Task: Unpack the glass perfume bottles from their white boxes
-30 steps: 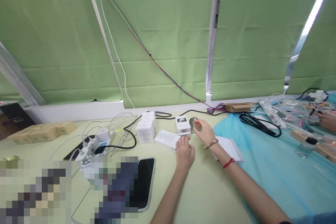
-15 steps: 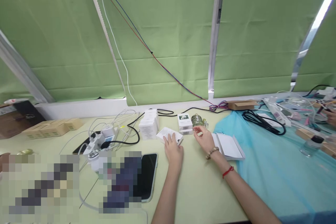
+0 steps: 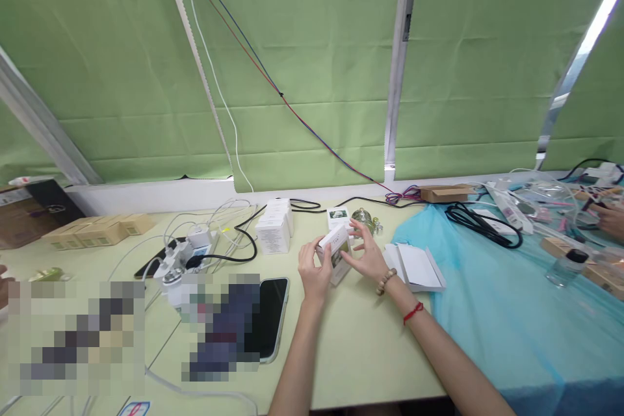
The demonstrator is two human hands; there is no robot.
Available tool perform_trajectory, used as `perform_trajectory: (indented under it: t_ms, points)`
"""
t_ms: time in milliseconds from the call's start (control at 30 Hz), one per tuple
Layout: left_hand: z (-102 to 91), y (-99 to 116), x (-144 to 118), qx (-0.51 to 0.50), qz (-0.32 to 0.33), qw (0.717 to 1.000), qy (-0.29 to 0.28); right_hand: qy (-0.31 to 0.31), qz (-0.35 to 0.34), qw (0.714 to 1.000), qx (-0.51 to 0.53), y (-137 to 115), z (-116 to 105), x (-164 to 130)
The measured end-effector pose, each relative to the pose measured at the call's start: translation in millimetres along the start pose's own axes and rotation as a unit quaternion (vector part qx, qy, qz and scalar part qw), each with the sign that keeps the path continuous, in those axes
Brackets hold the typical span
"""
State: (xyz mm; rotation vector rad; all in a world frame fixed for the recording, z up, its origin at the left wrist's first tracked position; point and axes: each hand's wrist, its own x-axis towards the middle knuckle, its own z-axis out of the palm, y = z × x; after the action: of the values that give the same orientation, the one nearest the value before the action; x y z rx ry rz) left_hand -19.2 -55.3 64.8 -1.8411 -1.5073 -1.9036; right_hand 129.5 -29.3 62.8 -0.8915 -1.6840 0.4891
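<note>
Left hand: (image 3: 312,268) raised just above the table, fingers curled round the left end of a small white box.
Right hand: (image 3: 364,253) closed on the right side of the same box, thumb and fingertips pinching it; bead bracelet and red string worn at the wrist.
Small white box: (image 3: 336,246) held between both hands, tilted, off the table, in front of the box with a picture.
Box with a picture: (image 3: 338,215) stood upright on the table just behind the hands.
Glass bottle: (image 3: 364,219) sat just to the right of that box, near the right hand's fingertips.
Stack of white boxes: (image 3: 274,226) stood to the left of the hands, apart from them.
Open white carton: (image 3: 414,266) lay flat beside the right wrist, at the edge of the blue cloth.
Blue cloth: (image 3: 507,299) spread over the right part of the table.
Phone: (image 3: 270,318) lay face up near the left forearm.
Chargers and cables: (image 3: 195,250) bunched at the left, white and black leads tangled.
Table: (image 3: 370,351) pale green.
Green blinds: (image 3: 302,65) hung behind, a red and blue wire running across.
Another person's hand: (image 3: 609,218) seen at the far right edge.
</note>
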Motion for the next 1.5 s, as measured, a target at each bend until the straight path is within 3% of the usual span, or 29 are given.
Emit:
perform_trajectory:
  t_ms: [100,200,333,433,500,633,733,867,933,1033,1100,1200,1367,1500]
  points:
    - [1.8,5.3,0.7,-0.079,-0.037,0.995,-0.050,-0.073,-0.012,0.996,0.045,-7.2,-1.3,-0.2]
    - [5.2,3.8,3.8,-0.148,-0.114,0.977,-0.105,-0.094,0.003,0.993,0.067,-10.6,-1.8,1.5]
    - [6.7,-3.5,9.7,-0.264,-0.219,0.919,-0.197,-0.061,0.011,0.993,0.103,-9.2,-2.9,4.7]
    - [6.7,-4.1,9.6,-0.281,-0.272,0.891,-0.232,0.007,0.009,0.993,0.116,-5.6,-6.1,6.8]
    - [8.4,-0.6,6.3,-0.286,-0.278,0.882,-0.251,0.032,0.019,0.990,0.137,-2.2,-8.6,8.2]
    - [14.3,7.5,-2.6,-0.322,-0.248,0.862,-0.302,0.019,0.026,0.979,0.202,5.9,-10.6,10.6]
    - [14.1,7.1,-6.2,-0.283,-0.208,0.875,-0.333,0.025,0.028,0.977,0.208,11.2,-11.4,12.0]
    - [9.7,1.1,-6.7,-0.101,-0.076,0.946,-0.298,0.044,0.038,0.985,0.161,12.9,-19.6,14.0]
    - [9.3,-1.0,-6.9,0.019,-0.043,0.965,-0.258,0.028,0.064,0.987,0.143,10.4,-25.4,14.1]
    - [11.4,-2.5,-8.3,0.148,-0.042,0.967,-0.202,-0.043,0.106,0.987,0.117,5.9,-27.4,11.7]
    - [13.4,-2.9,-9.8,0.191,-0.031,0.962,-0.193,-0.078,0.115,0.986,0.093,4.5,-21.4,8.8]
    - [14.9,-3.7,-11.3,0.230,-0.018,0.953,-0.198,-0.081,0.092,0.990,0.068,5.4,-8.3,5.4]
    - [10.7,-4.8,-8.7,0.259,-0.064,0.950,-0.161,-0.049,0.069,0.992,0.090,8.4,-12.8,10.0]
    - [9.2,-2.9,-7.2,0.244,-0.095,0.958,-0.117,0.090,0.106,0.983,0.119,6.4,-34.0,18.8]
